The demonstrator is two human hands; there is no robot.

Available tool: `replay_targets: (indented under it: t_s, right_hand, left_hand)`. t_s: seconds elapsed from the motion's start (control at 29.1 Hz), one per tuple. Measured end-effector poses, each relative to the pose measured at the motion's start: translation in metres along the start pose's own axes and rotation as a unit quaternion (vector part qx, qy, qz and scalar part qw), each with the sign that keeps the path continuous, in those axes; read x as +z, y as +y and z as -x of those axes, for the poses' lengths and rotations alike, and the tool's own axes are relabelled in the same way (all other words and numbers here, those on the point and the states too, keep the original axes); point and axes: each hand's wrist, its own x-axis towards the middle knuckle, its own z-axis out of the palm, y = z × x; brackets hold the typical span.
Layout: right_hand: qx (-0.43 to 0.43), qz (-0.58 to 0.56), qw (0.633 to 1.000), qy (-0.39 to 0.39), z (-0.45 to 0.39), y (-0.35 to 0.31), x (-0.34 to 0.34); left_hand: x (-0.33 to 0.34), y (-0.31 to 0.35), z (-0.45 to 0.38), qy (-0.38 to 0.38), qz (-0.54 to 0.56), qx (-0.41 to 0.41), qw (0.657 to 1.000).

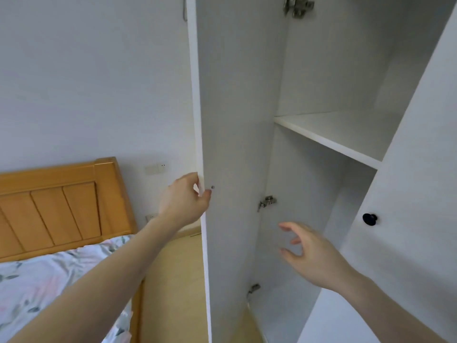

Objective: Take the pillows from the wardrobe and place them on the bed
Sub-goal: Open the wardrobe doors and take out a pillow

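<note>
The white wardrobe [333,134] fills the right half of the view with its left door [232,120] swung open. My left hand [184,201] grips the free edge of that door at about mid height. My right hand [314,253] hovers open, fingers spread, in front of the lower compartment and touches nothing. The shelf and the compartments I can see hold nothing; no pillow is in view. The bed [37,280], with a floral sheet and an orange wooden headboard [61,206], lies at the lower left.
The right wardrobe door [408,219] is closed and carries a black round knob [369,219]. Metal hinges sit on the inner wall. A strip of light wooden floor [173,293] runs between bed and wardrobe. Wall sockets sit beside the headboard.
</note>
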Motion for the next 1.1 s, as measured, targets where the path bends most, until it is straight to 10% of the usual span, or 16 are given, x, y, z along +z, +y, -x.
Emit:
replay_targets:
  t_s: [0.38,0.65,0.93,1.1]
  right_hand:
    - [0.099,0.177,0.977,-0.071,-0.054,0.017,0.018]
    - [0.326,0.430,0.826,-0.165,-0.082,0.040,0.024]
    - [0.340,0.567,0.703,-0.262,-0.068,0.021,0.048]
    - [0.356,0.550,0.702,-0.278,-0.064,-0.017,0.080]
  left_hand:
    - [-0.008,-0.069,-0.080,-0.014,-0.077,-0.092,0.993]
    - [0.010,-0.131,-0.105,-0.183,-0.190,-0.027,0.964]
    - [0.029,-0.111,-0.103,-0.296,-0.263,0.119,0.910]
    - [0.045,-0.088,-0.091,-0.340,-0.234,0.190,0.891]
